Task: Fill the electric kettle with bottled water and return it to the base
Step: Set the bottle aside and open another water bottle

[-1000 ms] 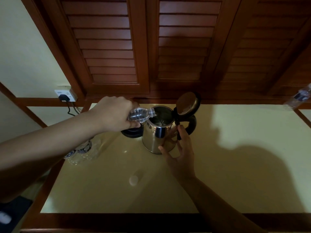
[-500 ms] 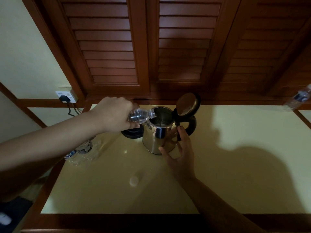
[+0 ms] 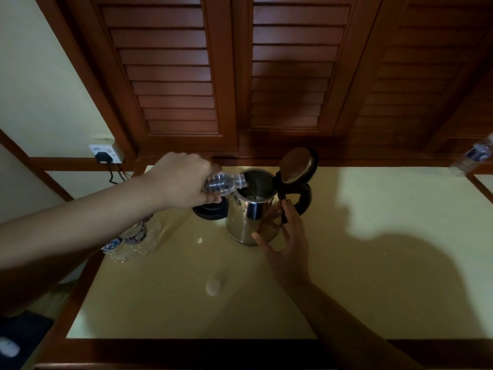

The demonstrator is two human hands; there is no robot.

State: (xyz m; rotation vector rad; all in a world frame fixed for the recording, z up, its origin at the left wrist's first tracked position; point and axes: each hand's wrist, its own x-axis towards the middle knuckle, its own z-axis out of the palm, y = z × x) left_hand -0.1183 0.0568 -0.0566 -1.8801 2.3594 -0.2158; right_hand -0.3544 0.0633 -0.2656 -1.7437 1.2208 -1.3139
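My left hand (image 3: 184, 182) grips a clear water bottle (image 3: 225, 182) tipped sideways, its mouth over the open steel kettle (image 3: 253, 212). The kettle's lid (image 3: 297, 165) stands flipped up. My right hand (image 3: 285, 244) touches the kettle's side with spread fingers. The black base (image 3: 209, 212) sits just behind on the worktop (image 3: 373, 289), and a white cap (image 3: 213, 285) lies nearer me.

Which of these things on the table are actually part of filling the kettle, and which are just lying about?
Part of the job:
- kettle, lid open
- water bottle, tipped at the kettle's mouth by the left hand
- right hand, steadying the kettle
- black base

Lying about:
- bottle lying at the table's left edge
- white cap
- bottle at far right
- wall plug
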